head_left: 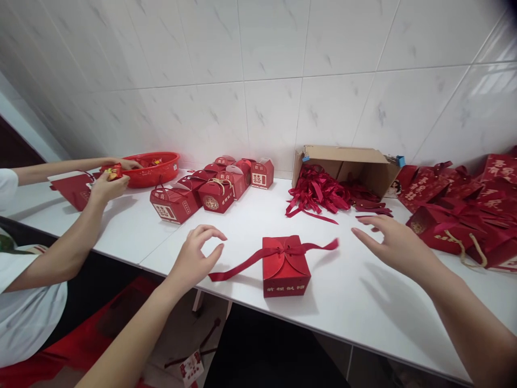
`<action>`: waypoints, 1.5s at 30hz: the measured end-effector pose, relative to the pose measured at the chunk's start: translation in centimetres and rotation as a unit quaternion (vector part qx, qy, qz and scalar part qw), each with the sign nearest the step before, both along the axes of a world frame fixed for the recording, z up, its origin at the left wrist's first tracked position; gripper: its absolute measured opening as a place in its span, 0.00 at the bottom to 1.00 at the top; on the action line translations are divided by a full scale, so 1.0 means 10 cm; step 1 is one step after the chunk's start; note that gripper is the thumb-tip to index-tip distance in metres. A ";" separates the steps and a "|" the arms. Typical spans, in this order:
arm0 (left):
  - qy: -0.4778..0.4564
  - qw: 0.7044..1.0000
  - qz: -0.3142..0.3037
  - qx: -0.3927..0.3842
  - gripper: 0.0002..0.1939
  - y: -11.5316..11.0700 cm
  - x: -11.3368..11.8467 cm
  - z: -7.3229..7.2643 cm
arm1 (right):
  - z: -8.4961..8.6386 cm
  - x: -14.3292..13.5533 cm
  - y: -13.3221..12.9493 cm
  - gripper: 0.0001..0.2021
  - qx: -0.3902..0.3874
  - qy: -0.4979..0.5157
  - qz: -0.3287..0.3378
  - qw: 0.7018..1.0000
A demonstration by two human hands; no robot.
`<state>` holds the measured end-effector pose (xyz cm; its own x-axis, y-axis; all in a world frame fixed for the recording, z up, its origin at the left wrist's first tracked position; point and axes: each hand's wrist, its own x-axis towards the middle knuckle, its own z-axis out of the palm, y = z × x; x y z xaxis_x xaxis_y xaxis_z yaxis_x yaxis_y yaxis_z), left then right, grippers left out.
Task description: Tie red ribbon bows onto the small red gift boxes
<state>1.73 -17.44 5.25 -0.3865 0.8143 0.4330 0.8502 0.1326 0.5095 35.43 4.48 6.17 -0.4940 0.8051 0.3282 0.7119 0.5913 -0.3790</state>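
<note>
A small red box [286, 277] stands on the white table near its front edge. A dark red ribbon [242, 265] is tied over its top, with one tail reaching out to each side. My left hand [197, 253] hovers left of the box, thumb and fingers apart, touching nothing. On the other side my right hand [390, 242] is raised over the table, fingers spread and holding nothing, between the box and the pile of red boxes at the right.
Several red boxes [216, 196] stand at the back centre. A cardboard box [343, 153] spills ribbons [319, 188]. More red boxes [440, 226] crowd the right. At left, a person's hands [107, 188] hold small packets beside a red basin [155, 175].
</note>
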 end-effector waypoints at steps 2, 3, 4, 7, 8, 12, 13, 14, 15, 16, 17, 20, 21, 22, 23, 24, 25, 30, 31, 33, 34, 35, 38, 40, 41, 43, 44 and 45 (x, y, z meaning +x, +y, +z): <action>-0.036 0.998 -0.055 0.012 0.06 0.08 0.22 0.07 | 0.10 -0.16 -0.12 0.18 -0.021 0.040 0.100 0.994; -0.051 0.995 -0.083 0.010 0.06 0.12 0.33 0.10 | 0.15 -0.25 -0.20 0.16 -0.037 0.054 0.155 0.986; -0.062 0.992 -0.105 0.010 0.05 0.17 0.44 0.13 | 0.19 -0.34 -0.27 0.15 -0.049 0.062 0.206 0.975; -0.082 0.986 -0.143 -0.001 0.05 0.31 0.68 0.15 | 0.24 -0.61 -0.44 0.12 -0.059 0.068 0.295 0.951; -0.085 0.985 -0.149 -0.007 0.04 0.36 0.72 0.14 | 0.23 -0.68 -0.47 0.11 -0.060 0.065 0.306 0.948; -0.098 0.981 -0.165 -0.036 0.05 0.49 0.77 0.10 | 0.14 -0.81 -0.49 0.12 -0.101 0.044 0.324 0.940; -0.103 0.979 -0.169 -0.042 0.06 0.50 0.77 0.09 | 0.12 -0.82 -0.48 0.13 -0.118 0.042 0.323 0.938; -0.107 0.978 -0.171 -0.046 0.06 0.50 0.76 0.09 | 0.10 -0.82 -0.47 0.15 -0.135 0.040 0.320 0.937; -0.110 0.977 -0.174 -0.049 0.06 0.49 0.76 0.08 | 0.08 -0.82 -0.46 0.18 -0.150 0.039 0.315 0.936; -0.112 0.977 -0.176 -0.050 0.06 0.49 0.76 0.08 | 0.08 -0.81 -0.46 0.21 -0.162 0.036 0.310 0.936; -0.113 0.976 -0.177 -0.051 0.06 0.48 0.76 0.08 | 0.07 -0.81 -0.47 0.24 -0.169 0.031 0.306 0.936; -0.113 0.977 -0.172 -0.052 0.06 0.46 0.77 0.08 | 0.07 -0.83 -0.50 0.31 -0.159 0.007 0.315 0.936; -0.113 0.977 -0.171 -0.051 0.06 0.46 0.78 0.08 | 0.08 -0.85 -0.51 0.32 -0.151 0.001 0.322 0.935; -0.114 0.977 -0.171 -0.050 0.06 0.46 0.78 0.08 | 0.08 -0.86 -0.52 0.30 -0.143 -0.002 0.331 0.933; -0.115 0.977 -0.171 -0.048 0.06 0.46 0.78 0.08 | 0.09 -0.88 -0.53 0.28 -0.134 -0.002 0.341 0.930; -0.116 0.977 -0.171 -0.046 0.06 0.46 0.78 0.08 | 0.09 -0.90 -0.54 0.25 -0.126 0.000 0.352 0.928; -0.117 0.977 -0.170 -0.045 0.06 0.46 0.79 0.07 | 0.09 -0.91 -0.54 0.22 -0.118 0.004 0.360 0.926; -0.127 0.978 -0.161 -0.034 0.06 0.45 0.79 0.03 | 0.07 -0.93 -0.52 0.17 -0.107 0.022 0.370 0.922; -0.130 0.978 -0.159 -0.031 0.05 0.45 0.79 0.02 | 0.07 -0.92 -0.52 0.17 -0.107 0.022 0.369 0.923; -0.136 0.978 -0.155 -0.027 0.05 0.45 0.79 0.00 | 0.06 -0.92 -0.51 0.17 -0.107 0.021 0.366 0.924; -0.139 0.978 -0.152 -0.027 0.05 0.45 0.80 0.00 | 0.06 -0.91 -0.51 0.17 -0.107 0.021 0.364 0.925; -0.142 0.978 -0.150 -0.027 0.05 0.44 0.80 -0.01 | 0.06 -0.92 -0.51 0.17 -0.108 0.021 0.363 0.926; -0.154 0.977 -0.147 -0.028 0.05 0.44 0.79 -0.02 | 0.06 -0.93 -0.51 0.16 -0.102 0.025 0.362 0.926; -0.159 0.976 -0.146 -0.028 0.05 0.44 0.79 -0.03 | 0.06 -0.94 -0.52 0.15 -0.094 0.028 0.362 0.927; -0.161 0.976 -0.145 -0.028 0.04 0.43 0.80 -0.04 | 0.05 -0.95 -0.52 0.14 -0.091 0.030 0.361 0.927; -0.163 0.976 -0.143 -0.026 0.04 0.43 0.80 -0.04 | 0.05 -0.96 -0.53 0.13 -0.090 0.034 0.357 0.929; -0.165 0.976 -0.143 -0.025 0.04 0.43 0.81 -0.05 | 0.04 -0.96 -0.54 0.12 -0.093 0.035 0.353 0.930; -0.167 0.975 -0.142 -0.023 0.04 0.43 0.82 -0.05 | 0.04 -0.97 -0.54 0.11 -0.097 0.035 0.351 0.931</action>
<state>9.89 -13.11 4.74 -0.2553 0.9247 0.2825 0.6426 -0.0560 0.7641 25.77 -0.91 6.59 -0.9034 0.3394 0.2620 0.1451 0.8170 -0.5581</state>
